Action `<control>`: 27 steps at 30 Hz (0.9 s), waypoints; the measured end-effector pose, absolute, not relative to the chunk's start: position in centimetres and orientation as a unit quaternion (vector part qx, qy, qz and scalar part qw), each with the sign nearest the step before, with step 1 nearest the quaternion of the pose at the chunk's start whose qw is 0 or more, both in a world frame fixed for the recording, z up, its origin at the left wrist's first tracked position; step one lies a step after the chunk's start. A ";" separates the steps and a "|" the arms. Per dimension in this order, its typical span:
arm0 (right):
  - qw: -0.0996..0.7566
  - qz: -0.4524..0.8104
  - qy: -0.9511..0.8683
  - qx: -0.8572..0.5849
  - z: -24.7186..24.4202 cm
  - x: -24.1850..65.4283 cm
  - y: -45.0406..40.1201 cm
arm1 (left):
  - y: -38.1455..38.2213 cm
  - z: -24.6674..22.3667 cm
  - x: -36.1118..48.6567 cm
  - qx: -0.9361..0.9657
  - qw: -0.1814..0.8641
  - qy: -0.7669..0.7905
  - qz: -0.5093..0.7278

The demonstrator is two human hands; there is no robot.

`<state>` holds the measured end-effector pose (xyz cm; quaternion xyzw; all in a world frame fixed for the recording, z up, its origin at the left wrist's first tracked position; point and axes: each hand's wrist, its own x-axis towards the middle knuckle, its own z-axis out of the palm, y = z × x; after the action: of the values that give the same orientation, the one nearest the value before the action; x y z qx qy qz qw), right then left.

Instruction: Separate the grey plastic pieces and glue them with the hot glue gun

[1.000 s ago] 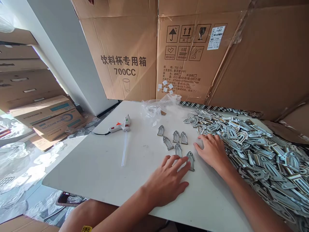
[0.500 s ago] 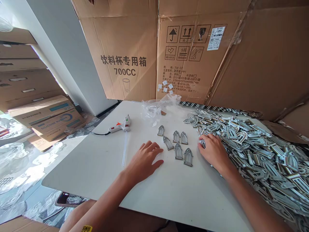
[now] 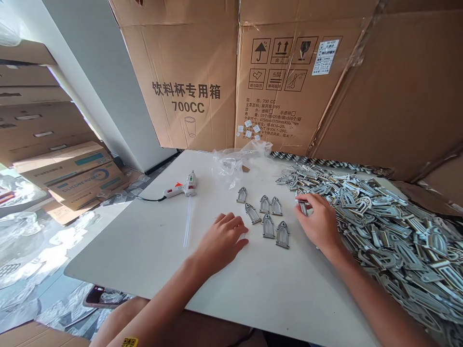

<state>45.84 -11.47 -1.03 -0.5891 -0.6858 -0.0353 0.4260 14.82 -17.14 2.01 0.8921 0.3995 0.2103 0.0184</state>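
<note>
Between the thumb and fingers of my right hand (image 3: 320, 224) is a small grey arched window piece (image 3: 304, 207), partly covered by the fingertips. This hand is at the left edge of a large pile of similar grey arched pieces (image 3: 405, 250). My left hand (image 3: 224, 238) is low over the white table (image 3: 144, 255), fingers curled and thumb close to the index finger. Something faint and see-through shows at those fingertips, too indistinct to name. Several arched pieces stand or lie apart between my hands, the nearest being a grey arched frame (image 3: 282, 235).
A white glue gun (image 3: 190, 184) with a clear glue stick (image 3: 187, 221) lies at the left, its cord running off the table. Crumpled clear plastic (image 3: 231, 166) is at the back. A tall cardboard box (image 3: 195, 58) walls off the far side.
My right hand has closed on an arched piece at the pile's edge and lifted it slightly. My left thumb and fingers have drawn closer together.
</note>
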 end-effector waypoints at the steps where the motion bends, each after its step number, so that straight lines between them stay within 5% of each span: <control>1: 0.465 -0.010 -0.674 -0.574 -0.7 45.5 -11.6 | -17.2 2.0 14.9 0.899 0.022 0.383 0.212; 7: 0.609 0.283 -0.520 -0.527 -0.1 43.8 -12.1 | -18.8 2.0 16.7 0.936 0.119 0.251 0.216; 18: 0.594 0.594 -0.354 -0.411 -0.2 42.8 -12.1 | -24.0 -0.6 22.4 0.972 0.082 0.054 0.213; 24: 0.542 0.648 -0.375 -0.381 0.0 42.7 -12.9 | -23.2 0.1 21.4 0.886 0.326 0.149 0.293; 27: 0.526 0.657 -0.391 -0.373 0.2 42.3 -13.4 | -21.9 2.3 20.1 0.805 0.366 0.290 0.367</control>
<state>42.31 -13.35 0.20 -0.3734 -0.3906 0.6568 0.5260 20.14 -21.89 2.25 0.8045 0.2905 0.3668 0.3658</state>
